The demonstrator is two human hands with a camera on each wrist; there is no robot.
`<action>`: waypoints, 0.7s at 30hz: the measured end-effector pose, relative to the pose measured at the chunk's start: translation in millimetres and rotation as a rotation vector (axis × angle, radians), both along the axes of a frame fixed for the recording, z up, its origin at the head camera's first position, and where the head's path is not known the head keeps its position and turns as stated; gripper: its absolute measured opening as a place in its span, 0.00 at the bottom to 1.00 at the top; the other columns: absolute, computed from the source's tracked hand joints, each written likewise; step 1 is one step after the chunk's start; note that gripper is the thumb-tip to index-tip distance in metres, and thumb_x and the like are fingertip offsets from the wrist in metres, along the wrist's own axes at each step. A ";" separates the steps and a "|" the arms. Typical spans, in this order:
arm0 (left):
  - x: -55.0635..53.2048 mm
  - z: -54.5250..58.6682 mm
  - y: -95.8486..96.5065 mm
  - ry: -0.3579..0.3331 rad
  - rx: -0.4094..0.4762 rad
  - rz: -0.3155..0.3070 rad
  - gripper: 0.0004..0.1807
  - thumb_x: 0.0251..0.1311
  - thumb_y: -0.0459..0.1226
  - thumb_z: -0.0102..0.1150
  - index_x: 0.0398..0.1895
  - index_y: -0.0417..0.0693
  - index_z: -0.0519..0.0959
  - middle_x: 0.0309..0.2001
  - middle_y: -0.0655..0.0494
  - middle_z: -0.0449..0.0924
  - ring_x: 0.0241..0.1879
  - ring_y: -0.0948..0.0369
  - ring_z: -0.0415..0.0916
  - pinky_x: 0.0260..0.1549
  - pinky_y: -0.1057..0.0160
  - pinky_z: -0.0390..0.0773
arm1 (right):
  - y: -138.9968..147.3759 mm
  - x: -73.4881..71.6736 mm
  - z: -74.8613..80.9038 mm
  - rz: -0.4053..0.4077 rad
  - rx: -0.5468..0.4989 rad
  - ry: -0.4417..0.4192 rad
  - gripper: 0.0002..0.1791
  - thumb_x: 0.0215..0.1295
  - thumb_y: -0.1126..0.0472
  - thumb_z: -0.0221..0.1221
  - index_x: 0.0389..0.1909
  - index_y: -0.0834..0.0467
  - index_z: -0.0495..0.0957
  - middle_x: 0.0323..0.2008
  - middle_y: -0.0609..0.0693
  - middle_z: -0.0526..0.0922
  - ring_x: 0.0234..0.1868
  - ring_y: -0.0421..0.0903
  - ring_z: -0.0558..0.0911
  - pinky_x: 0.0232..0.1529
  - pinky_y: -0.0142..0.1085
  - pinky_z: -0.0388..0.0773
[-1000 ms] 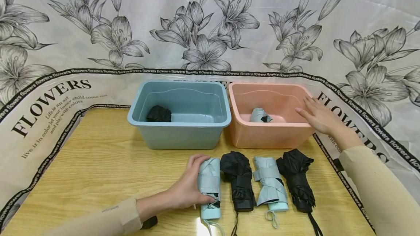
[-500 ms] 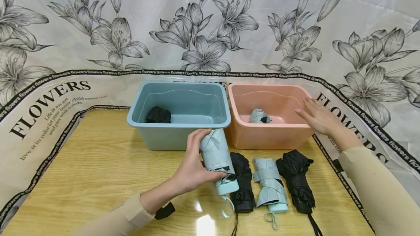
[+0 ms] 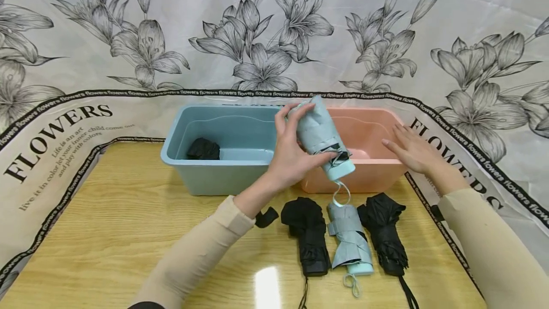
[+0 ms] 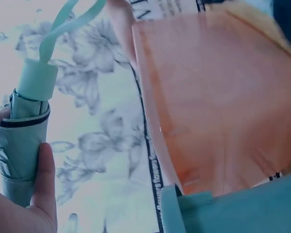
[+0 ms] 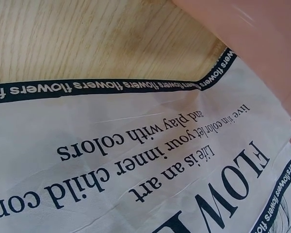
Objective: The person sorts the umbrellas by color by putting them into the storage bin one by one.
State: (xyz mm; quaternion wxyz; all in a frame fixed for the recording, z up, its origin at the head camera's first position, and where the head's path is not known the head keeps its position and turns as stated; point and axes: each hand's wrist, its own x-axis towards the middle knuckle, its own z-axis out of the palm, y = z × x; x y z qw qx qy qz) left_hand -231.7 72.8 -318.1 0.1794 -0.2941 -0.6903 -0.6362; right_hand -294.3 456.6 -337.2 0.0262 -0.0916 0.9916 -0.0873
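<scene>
My left hand (image 3: 296, 154) grips a folded light blue umbrella (image 3: 319, 130), holding it tilted above the front of the pink bin (image 3: 356, 175), near the blue bin's right side. A pale cord loop dangles from its handle. In the left wrist view, fingers and thumb wrap the same umbrella (image 4: 24, 145). My right hand (image 3: 413, 151) rests with straight fingers on the pink bin's right rim. On the table lie a black umbrella (image 3: 313, 237), a light blue umbrella (image 3: 351, 237) and another black umbrella (image 3: 386, 237). Most of the pink bin's inside is hidden by the held umbrella.
A blue bin (image 3: 227, 178) stands left of the pink one, with a black umbrella (image 3: 203, 149) inside. Flower-printed cloth (image 3: 236, 61) covers the back and sides of the wooden table (image 3: 128, 213). The pink bin's wall (image 5: 266, 43) fills the right wrist view's upper right corner.
My left hand has lifted the light blue umbrella off the table and carried it forward and right to the pink bin. The right hand stays at the bin's rim.
</scene>
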 end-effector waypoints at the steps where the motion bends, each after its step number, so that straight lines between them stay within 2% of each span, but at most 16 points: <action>1: -7.8 4.9 5.5 -0.001 -0.006 0.006 0.51 0.45 0.33 0.85 0.74 0.55 0.67 0.77 0.47 0.42 0.71 0.51 0.59 0.55 0.56 0.81 | 0.1 -0.3 0.4 -0.003 0.001 -0.001 0.48 0.82 0.34 0.33 0.82 0.69 0.38 0.82 0.68 0.34 0.80 0.73 0.36 0.74 0.71 0.36; 3: -23.1 11.9 16.1 -0.017 -0.025 0.017 0.47 0.45 0.34 0.85 0.71 0.54 0.71 0.77 0.47 0.43 0.70 0.51 0.60 0.56 0.59 0.79 | -0.4 -0.7 0.8 -0.006 -0.002 -0.002 0.48 0.82 0.34 0.33 0.82 0.69 0.37 0.82 0.68 0.33 0.80 0.72 0.36 0.74 0.71 0.36; 6: -45.6 16.1 32.1 -0.063 -0.090 0.038 0.44 0.45 0.34 0.84 0.68 0.54 0.73 0.77 0.49 0.44 0.68 0.51 0.62 0.56 0.62 0.78 | -1.4 -0.3 0.7 -0.010 -0.003 -0.008 0.48 0.82 0.33 0.32 0.82 0.68 0.37 0.82 0.67 0.33 0.80 0.72 0.35 0.75 0.71 0.36; 9: -63.3 14.9 45.8 -0.115 -0.189 0.069 0.43 0.47 0.36 0.83 0.69 0.56 0.73 0.78 0.50 0.44 0.66 0.51 0.62 0.55 0.62 0.77 | -2.2 1.1 1.0 -0.015 0.000 -0.004 0.48 0.81 0.33 0.33 0.82 0.68 0.38 0.82 0.68 0.34 0.81 0.71 0.36 0.75 0.71 0.36; 13: -81.5 12.0 58.6 -0.171 -0.289 0.086 0.42 0.48 0.33 0.77 0.70 0.58 0.72 0.78 0.49 0.43 0.60 0.51 0.66 0.47 0.62 0.79 | -2.6 1.8 2.4 -0.014 0.007 0.007 0.48 0.81 0.33 0.33 0.82 0.68 0.38 0.82 0.68 0.36 0.81 0.72 0.37 0.75 0.71 0.37; 17: -98.1 6.6 67.9 -0.239 -0.358 0.037 0.43 0.48 0.29 0.74 0.70 0.57 0.71 0.80 0.49 0.39 0.58 0.52 0.69 0.40 0.65 0.81 | -2.0 1.0 2.4 -0.009 0.015 0.018 0.47 0.82 0.34 0.33 0.82 0.68 0.39 0.82 0.68 0.36 0.81 0.72 0.37 0.75 0.70 0.37; 21: -114.5 -2.7 73.7 -0.257 -0.472 -0.012 0.41 0.50 0.27 0.75 0.70 0.52 0.73 0.80 0.46 0.40 0.63 0.51 0.70 0.45 0.66 0.81 | -1.9 0.5 0.1 -0.014 0.009 0.016 0.47 0.82 0.34 0.32 0.82 0.67 0.39 0.82 0.67 0.35 0.81 0.71 0.37 0.75 0.71 0.37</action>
